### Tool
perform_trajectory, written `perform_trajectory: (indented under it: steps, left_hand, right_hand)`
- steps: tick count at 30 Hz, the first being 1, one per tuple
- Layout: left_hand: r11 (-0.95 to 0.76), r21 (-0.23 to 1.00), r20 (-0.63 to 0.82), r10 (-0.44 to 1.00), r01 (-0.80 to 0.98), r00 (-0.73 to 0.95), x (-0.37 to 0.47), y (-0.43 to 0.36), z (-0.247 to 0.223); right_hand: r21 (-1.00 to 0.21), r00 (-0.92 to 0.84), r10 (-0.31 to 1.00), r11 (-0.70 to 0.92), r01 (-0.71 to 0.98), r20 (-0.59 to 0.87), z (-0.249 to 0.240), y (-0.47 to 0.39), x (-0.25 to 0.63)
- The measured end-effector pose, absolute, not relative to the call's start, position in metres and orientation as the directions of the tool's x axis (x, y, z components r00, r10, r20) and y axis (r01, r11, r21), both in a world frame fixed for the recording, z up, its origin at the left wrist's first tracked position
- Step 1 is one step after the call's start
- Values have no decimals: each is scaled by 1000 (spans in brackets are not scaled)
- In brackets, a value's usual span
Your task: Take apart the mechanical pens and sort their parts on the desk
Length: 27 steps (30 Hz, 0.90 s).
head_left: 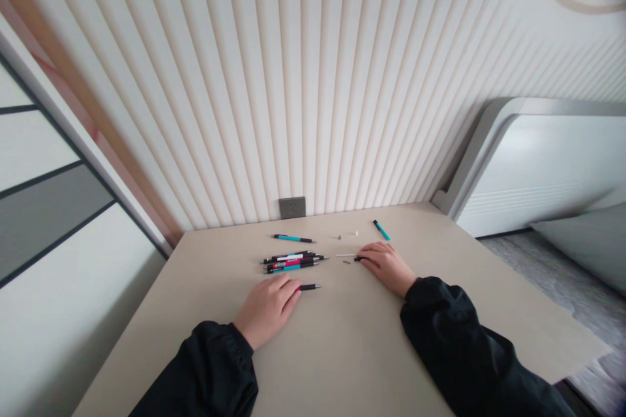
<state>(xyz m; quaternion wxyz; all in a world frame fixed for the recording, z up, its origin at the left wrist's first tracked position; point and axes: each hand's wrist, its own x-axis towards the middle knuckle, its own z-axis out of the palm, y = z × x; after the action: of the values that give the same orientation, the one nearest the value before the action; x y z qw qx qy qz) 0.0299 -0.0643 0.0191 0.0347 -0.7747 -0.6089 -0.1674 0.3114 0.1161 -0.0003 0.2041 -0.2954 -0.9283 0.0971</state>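
Observation:
My left hand (270, 305) lies on the table, its fingers closed over a pen (310, 287) whose black grip and pointed metal tip stick out to the right. On the table at the right, my right hand (386, 265) has its fingers together on a small black pen part (358, 258), mostly covered by them. A thin pale refill (345, 255) and a small grey spring (347, 262) lie beside those fingertips. Just beyond my left hand is a pile of several pens (291, 262) in blue, red, white and black.
Farther back lie a blue pen (293, 238), a small metal tip (340, 237), a small white piece (357, 232) and a blue pen barrel (381, 230). The beige table (337, 352) meets a ribbed wall with a dark socket (292, 207). A bed headboard (548, 163) stands at the right.

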Motion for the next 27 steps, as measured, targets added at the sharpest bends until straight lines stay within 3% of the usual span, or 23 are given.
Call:
perform_trajectory:
  steps: [9, 13, 21, 27]
  left_hand:
    - [-263, 145, 311, 928, 954, 208, 28, -64, 14]
    - [-267, 149, 306, 928, 952, 212, 29, -64, 16]
    - [-266, 140, 312, 926, 954, 213, 28, -64, 17]
    - [-260, 137, 305, 929, 956, 209, 28, -64, 17]
  right_hand:
    - [-393, -542, 792, 611, 687, 282, -7, 72, 337]
    - [-364, -408, 878, 476, 801, 250, -3, 54, 329]
    - [-298, -293, 937, 339, 893, 187, 7, 52, 310]
    - [-301, -206, 930, 299, 906, 304, 8, 73, 333]
